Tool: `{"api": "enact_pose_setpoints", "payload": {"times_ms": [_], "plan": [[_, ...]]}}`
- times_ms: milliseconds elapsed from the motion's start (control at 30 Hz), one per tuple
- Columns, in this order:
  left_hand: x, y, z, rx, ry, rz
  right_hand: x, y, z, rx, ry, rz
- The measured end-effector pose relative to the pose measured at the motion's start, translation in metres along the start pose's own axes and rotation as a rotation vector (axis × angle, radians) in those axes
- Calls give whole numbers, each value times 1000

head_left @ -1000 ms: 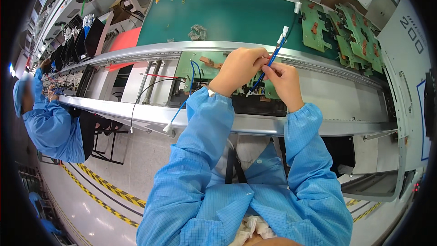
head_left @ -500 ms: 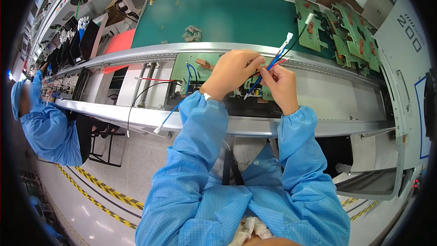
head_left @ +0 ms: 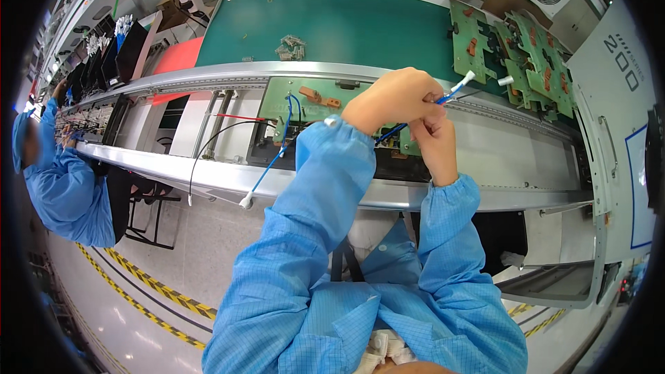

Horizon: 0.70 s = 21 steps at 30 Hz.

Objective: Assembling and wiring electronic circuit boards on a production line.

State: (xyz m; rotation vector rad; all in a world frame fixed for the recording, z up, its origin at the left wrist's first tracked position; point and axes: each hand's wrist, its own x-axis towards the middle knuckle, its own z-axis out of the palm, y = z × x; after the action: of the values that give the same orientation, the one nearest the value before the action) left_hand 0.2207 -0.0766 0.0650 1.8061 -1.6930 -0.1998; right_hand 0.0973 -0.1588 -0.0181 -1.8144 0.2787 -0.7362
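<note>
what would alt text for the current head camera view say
A person's left hand and right hand hold blue wiring above a green fixture on a metal-railed line. More green boards lie at right on a green mat, and a blue-clad co-worker is at far left.

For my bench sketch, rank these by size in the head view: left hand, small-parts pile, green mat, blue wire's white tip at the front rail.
1. Green mat
2. Left hand
3. Small-parts pile
4. Blue wire's white tip
</note>
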Motion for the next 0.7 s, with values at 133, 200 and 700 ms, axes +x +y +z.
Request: {"api": "enact_pose_setpoints", "payload": {"times_ms": [133,200,700], "plan": [[9,-18,8,-326,-74,-166,-3,-8,4,-227,36,97],[10,-23,12,-322,-78,-189,-1,-5,6,-214,76,154],[-6,-23,42,92,151,-75,-12,-22,-39,-640,240,-472]]}}
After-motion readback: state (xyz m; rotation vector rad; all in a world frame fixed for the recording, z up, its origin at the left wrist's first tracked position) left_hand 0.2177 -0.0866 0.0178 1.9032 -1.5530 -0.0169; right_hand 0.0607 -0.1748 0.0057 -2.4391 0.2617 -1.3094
